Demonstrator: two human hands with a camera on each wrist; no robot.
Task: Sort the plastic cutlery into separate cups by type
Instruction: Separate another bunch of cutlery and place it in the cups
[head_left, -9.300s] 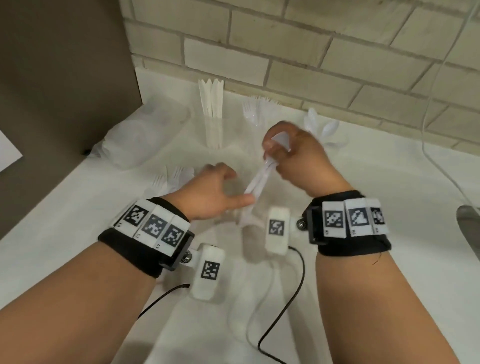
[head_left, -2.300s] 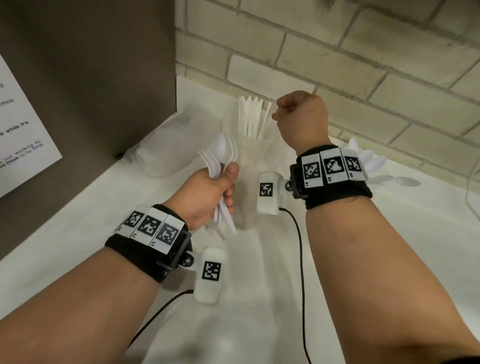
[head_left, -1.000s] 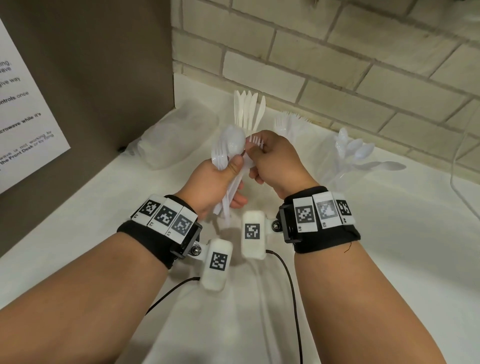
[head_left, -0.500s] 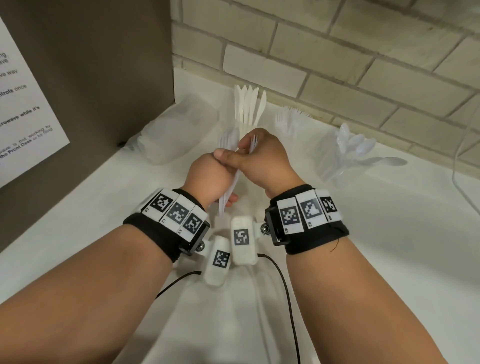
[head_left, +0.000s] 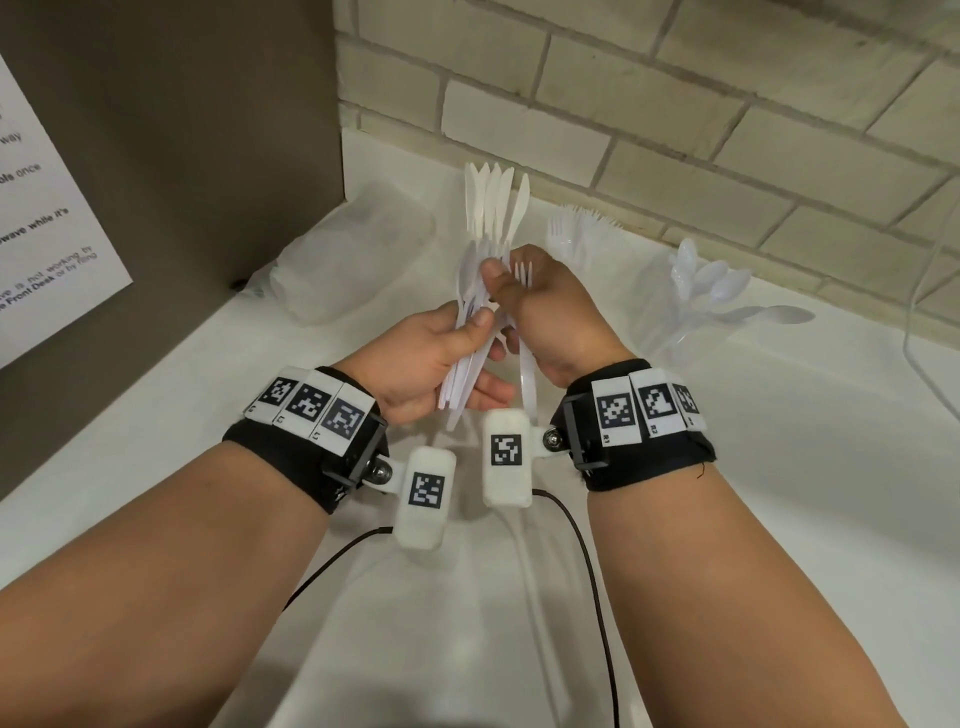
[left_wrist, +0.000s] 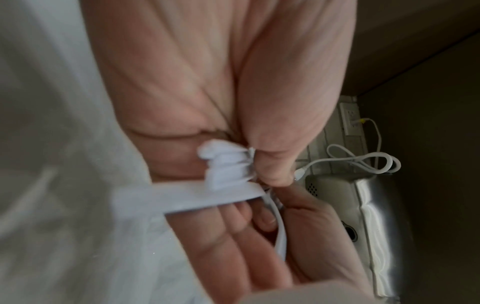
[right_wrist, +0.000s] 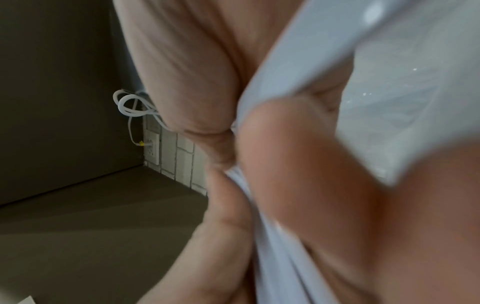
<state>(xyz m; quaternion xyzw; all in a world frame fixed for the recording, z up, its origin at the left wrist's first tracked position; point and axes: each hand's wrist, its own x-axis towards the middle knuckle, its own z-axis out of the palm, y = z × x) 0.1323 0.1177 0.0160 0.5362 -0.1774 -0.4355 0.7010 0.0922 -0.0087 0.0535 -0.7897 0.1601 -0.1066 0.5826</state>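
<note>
- A bundle (head_left: 470, 358) of mixed white cutlery is gripped by the left hand (head_left: 426, 361), thumb pressed across the handles, above the middle of the counter (head_left: 779, 493); it is probably held upright and fanned so that single pieces can be picked out by type.
- A fork (head_left: 522, 273) is pinched by the right hand (head_left: 545, 317), tines up past the knuckles, and is judged to be the piece being drawn from the bundle.
- Three clear cups stand along the counter's back edge by the brick wall: knives (head_left: 493, 208) in the left one, forks (head_left: 582, 234) in the middle one, spoons (head_left: 711, 280) in the right one. Separation by type is thus well advanced.
- The forks' cup lies just beyond the right hand, which would explain why that hand is used for picking.
- A clear bag (head_left: 358, 260) lies toward the counter's back left corner.
- The cups and the tines are shown only in the head view.
- In the left wrist view the stacked handle ends (left_wrist: 226, 166) are seen clamped between thumb and fingers, with a sink (left_wrist: 369, 226) and a white cable (left_wrist: 363, 160) behind.
- In the right wrist view little beyond blurred fingers around white plastic can be told.
</note>
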